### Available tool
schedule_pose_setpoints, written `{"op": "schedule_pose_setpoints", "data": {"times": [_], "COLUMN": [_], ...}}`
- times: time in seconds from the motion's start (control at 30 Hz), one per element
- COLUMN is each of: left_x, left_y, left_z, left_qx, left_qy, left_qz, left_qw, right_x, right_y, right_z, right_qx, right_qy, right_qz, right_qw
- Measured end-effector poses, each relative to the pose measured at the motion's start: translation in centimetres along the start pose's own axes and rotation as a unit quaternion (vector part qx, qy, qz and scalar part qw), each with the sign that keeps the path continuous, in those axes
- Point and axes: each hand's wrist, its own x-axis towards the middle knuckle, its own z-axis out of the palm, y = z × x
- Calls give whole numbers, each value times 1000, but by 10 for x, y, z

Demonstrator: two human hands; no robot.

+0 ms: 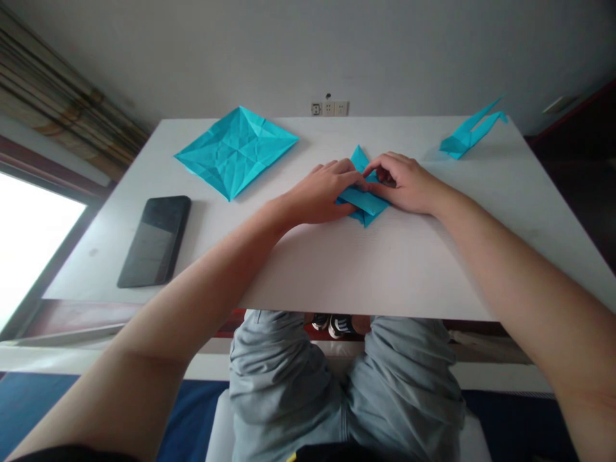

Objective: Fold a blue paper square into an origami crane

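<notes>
A turquoise sheet of origami paper (364, 201), partly folded, lies on the table between my hands, with a pointed corner sticking out at the back and another at the front. My left hand (328, 190) grips its left side, fingers over the top and thumb along the lower edge. From the right, my right hand (404, 181) pinches the paper near its middle with thumb and index finger, the other fingers curled in. My fingertips meet over a raised flap and hide part of the folds.
A creased turquoise sheet (238, 153) lies spread out at the back left. A folded paper crane (469, 136) stands at the back right. A black phone (156, 240) rests near the left edge of the white table (346, 276). Wall sockets (329, 108) sit just behind it.
</notes>
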Motion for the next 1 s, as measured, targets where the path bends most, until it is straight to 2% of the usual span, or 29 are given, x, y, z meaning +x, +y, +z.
{"op": "schedule_pose_setpoints", "data": {"times": [0.47, 0.7, 0.87, 1.0], "left_x": [2, 3, 4, 3], "left_y": [-2, -6, -13, -11], "left_z": [2, 4, 2, -3], "left_qx": [16, 4, 7, 22], "left_qy": [15, 48, 59, 71], "left_qz": [6, 29, 6, -27], "left_qw": [1000, 998, 998, 997], "right_x": [0, 0, 2, 1], "right_y": [-1, 1, 1, -5], "right_z": [-1, -2, 0, -1], "right_qx": [7, 8, 56, 124], "right_qy": [-9, -8, -10, -5], "right_qz": [-10, -25, -36, 7], "right_qw": [1000, 1000, 998, 992]}}
